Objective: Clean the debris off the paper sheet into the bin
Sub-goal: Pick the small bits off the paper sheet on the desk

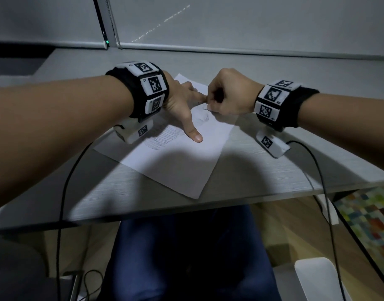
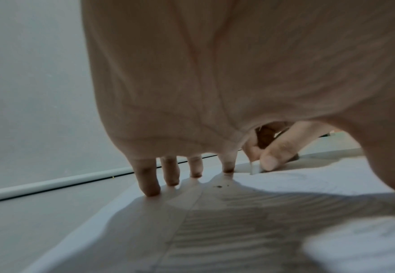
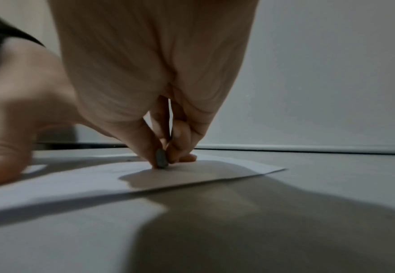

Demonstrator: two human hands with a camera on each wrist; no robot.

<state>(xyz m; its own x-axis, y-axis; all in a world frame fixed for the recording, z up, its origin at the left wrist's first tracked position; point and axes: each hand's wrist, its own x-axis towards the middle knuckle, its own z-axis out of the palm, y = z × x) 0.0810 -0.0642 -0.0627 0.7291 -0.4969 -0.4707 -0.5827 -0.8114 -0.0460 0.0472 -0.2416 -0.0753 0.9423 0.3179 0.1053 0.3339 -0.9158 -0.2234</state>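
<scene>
Fingers [image 2: 147, 182] of the left hand [image 1: 180, 105] spread straight, tips pressed down on the paper sheet [image 1: 175, 161], thumb stretched toward the near side; nothing gripped, just pinning. Right hand [image 1: 228, 94] curled tight, thumb and forefinger pinching a small grey eraser [image 3: 161, 161], its tip touching the sheet just beside the left forefinger.

Sheet lies flat on the grey desk [image 1: 273, 170], turned diagonally: long axis runs from the far corner by the hands to the near corner pointing at the person. Pencil marks across the middle.

Debris [image 2: 220, 186]: a few dark crumbs on the sheet just in front of the left forefinger tip. Likely eraser crumbs, near weightless, apt to scatter or smear under a wipe.

Sheet judged thin, light, floppy, slides easily on the desk. Best taken by two opposite long edges, bowed into a trough so crumbs run to the fold, then tipped.

White bin [image 1: 315, 279], probably, on the floor at lower right, well apart from the sheet
</scene>
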